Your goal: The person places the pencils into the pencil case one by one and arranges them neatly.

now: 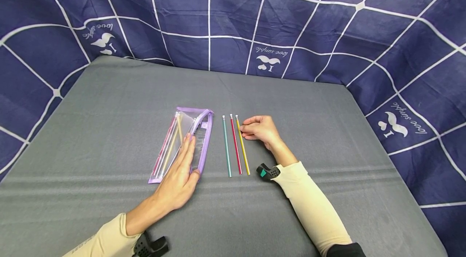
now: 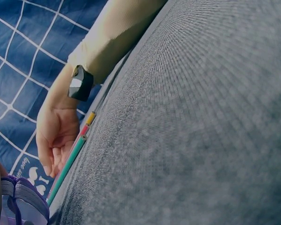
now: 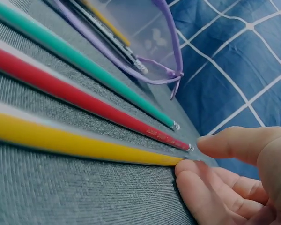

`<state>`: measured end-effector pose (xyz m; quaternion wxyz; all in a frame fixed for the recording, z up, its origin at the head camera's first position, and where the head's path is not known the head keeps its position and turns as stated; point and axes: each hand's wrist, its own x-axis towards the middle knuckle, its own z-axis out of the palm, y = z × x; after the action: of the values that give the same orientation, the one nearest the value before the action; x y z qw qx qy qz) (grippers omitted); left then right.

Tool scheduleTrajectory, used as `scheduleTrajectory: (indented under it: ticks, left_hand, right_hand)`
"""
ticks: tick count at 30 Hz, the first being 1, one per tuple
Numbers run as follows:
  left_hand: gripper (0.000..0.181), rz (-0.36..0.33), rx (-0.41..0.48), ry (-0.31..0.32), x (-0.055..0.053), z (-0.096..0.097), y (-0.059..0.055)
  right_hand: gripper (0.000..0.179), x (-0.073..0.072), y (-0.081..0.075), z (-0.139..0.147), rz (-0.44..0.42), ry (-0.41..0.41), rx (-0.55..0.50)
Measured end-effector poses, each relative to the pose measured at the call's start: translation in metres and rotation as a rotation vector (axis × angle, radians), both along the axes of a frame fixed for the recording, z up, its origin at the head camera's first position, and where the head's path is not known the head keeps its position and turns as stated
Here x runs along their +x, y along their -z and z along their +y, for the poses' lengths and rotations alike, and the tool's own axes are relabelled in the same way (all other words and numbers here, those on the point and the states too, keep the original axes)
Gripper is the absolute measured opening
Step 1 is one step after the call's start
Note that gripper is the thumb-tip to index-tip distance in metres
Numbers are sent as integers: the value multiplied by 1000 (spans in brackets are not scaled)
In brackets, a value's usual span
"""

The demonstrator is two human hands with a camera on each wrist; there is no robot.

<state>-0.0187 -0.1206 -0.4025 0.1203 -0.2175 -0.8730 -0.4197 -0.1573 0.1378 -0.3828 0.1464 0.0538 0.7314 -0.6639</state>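
Three pencils lie side by side on the grey surface in the head view: a teal pencil (image 1: pixel 227 146), a red pencil (image 1: pixel 236 144) and a yellow pencil (image 1: pixel 243 146). My right hand (image 1: pixel 260 129) touches the yellow one near its far end. In the right wrist view its fingertips meet that yellow pencil (image 3: pixel 84 145), while the thumb stays apart above. To the left is a clear pencil case (image 1: pixel 207 140) with purple trim and several pencils inside. My left hand (image 1: pixel 178 182) rests on it with straight fingers, covering part of its opening.
Grey cloth (image 1: pixel 127 91) covers the tabletop. Behind it and at both sides hangs a blue curtain (image 1: pixel 233 18) with white lines. Black devices sit on the right wrist (image 1: pixel 268 172) and the left wrist (image 1: pixel 151 245).
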Motion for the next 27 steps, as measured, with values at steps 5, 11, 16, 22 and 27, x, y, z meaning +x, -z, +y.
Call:
scheduleTrajectory:
  ticks: [5, 11, 16, 22, 27]
  left_hand:
    - [82, -3, 5, 2, 0, 0, 0]
    - [82, 0, 8, 4, 0, 0, 0]
    - [83, 9, 3, 5, 0, 0, 0]
    - [83, 6, 0, 2, 0, 1, 1]
    - [83, 14, 6, 3, 0, 0, 1]
  right_hand:
    - [25, 2, -3, -1, -5, -17, 133]
    - [28, 4, -6, -2, -16, -57, 263]
    - [28, 4, -6, -3, -12, -65, 289]
    - [24, 5, -6, -3, -10, -72, 272]
    - [20, 4, -6, -3, -10, -82, 266]
